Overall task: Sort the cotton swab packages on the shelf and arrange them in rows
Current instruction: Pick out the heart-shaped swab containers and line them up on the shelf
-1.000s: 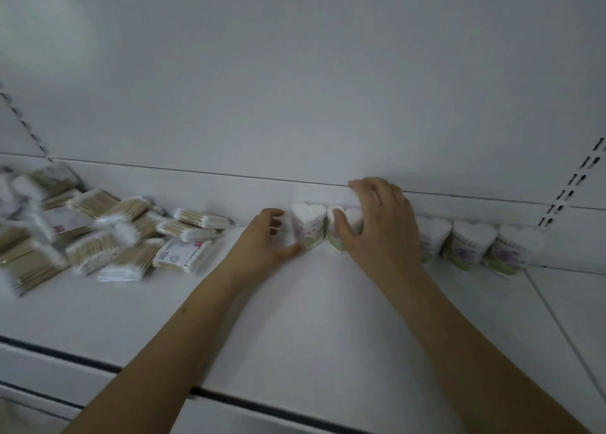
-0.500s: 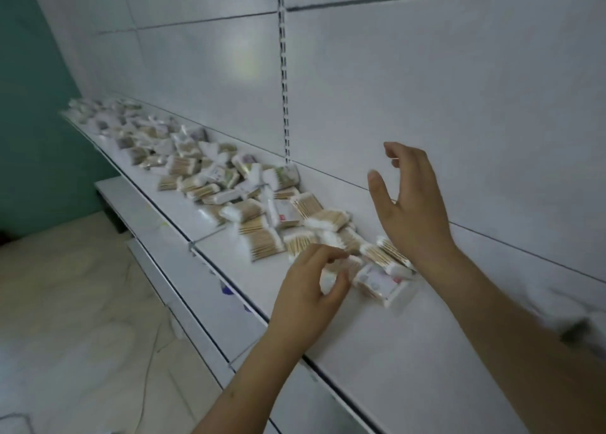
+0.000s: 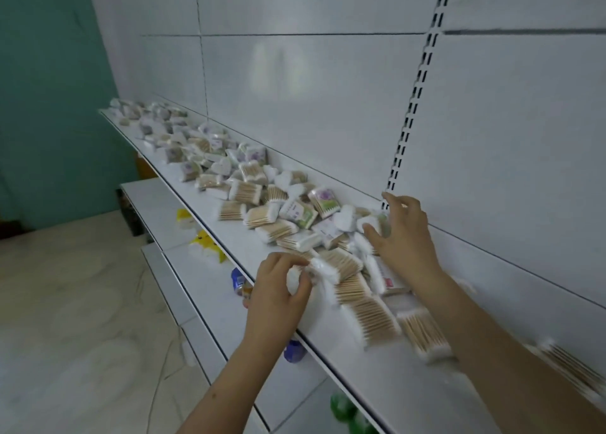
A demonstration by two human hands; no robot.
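We observe a white, smooth metal shelf (image 3: 334,332) bearing a loose heap of cotton swab packages (image 3: 272,210) that trails off beyond both hands toward the far end. Most are flat, clear plastic packs of wooden-stemmed swabs with white cotton tips; a few are heart-shaped white tubs.

The left hand (image 3: 278,289) sits at the shelf's front edge, fingers curled. It pinches a soft white-ended swab pack (image 3: 323,271), which is motion-blurred, so we cannot tell the exact grip. Just right of this hand, three flat packs of wooden swabs (image 3: 370,315) lie side by side, stems parallel.

The right hand (image 3: 401,233) is farther back, near the rear panel, fingers spread and bent, thumb apart. Its fingertips (image 3: 372,228) touch a heart-shaped tub (image 3: 369,222); whether they actually close on it we cannot tell. Immediately left of that hand lies a second heart-shaped tub (image 3: 344,218), and beyond it a glossy pack with a purple-and-green label (image 3: 324,200).

Behind the right hand a slotted upright (image 3: 414,99) runs up the white back panel. Below the left hand, lower shelves (image 3: 154,204) hold yellow packaged items (image 3: 205,240) and a green item (image 3: 342,407), both indistinct.
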